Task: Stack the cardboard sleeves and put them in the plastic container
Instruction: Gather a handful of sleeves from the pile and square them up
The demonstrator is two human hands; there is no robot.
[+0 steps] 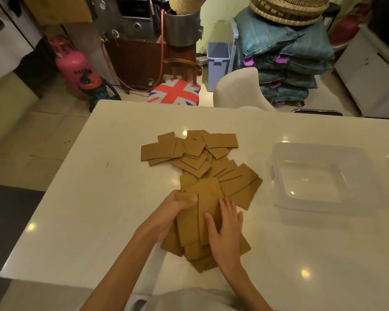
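Several flat brown cardboard sleeves point(195, 153) lie scattered in a loose overlapping spread across the middle of the white table point(99, 198). Nearer to me, a rough bunch of sleeves point(190, 227) sits under my hands. My left hand point(173, 212) grips the bunch's left edge, thumb on top. My right hand point(226, 230) lies flat on the bunch's right side with fingers spread, pressing down. A clear plastic container point(319, 162) stands empty on the table to the right, about a hand's width from the sleeves.
A cream chair point(238, 88) and a stool with a flag cushion point(174, 92) stand past the table's far edge. A pink gas cylinder point(73, 63), a blue bin point(218, 63) and stacked sacks point(288, 59) lie behind. The table's left edge is near.
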